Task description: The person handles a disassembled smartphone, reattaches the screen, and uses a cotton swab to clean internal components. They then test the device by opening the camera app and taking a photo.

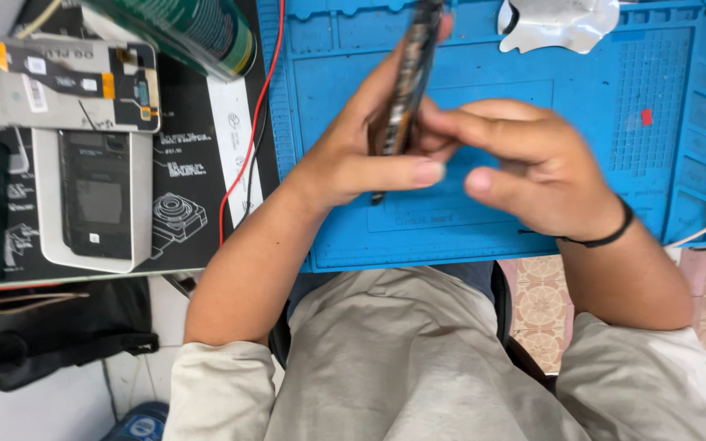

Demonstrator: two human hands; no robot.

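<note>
My left hand holds an opened phone on its edge above the blue repair mat, thumb pressed along the lower side. My right hand meets it from the right, fingertips touching the phone's lower part near my left thumb. The phone appears thin and dark, with inner parts showing along its edge. A black band circles my right wrist. Whether my right fingers pinch a small part is hidden.
A silvery foil piece lies at the mat's top. Left of the mat lie a red wire, a phone frame on a white box, a display panel with flex cables and a green can.
</note>
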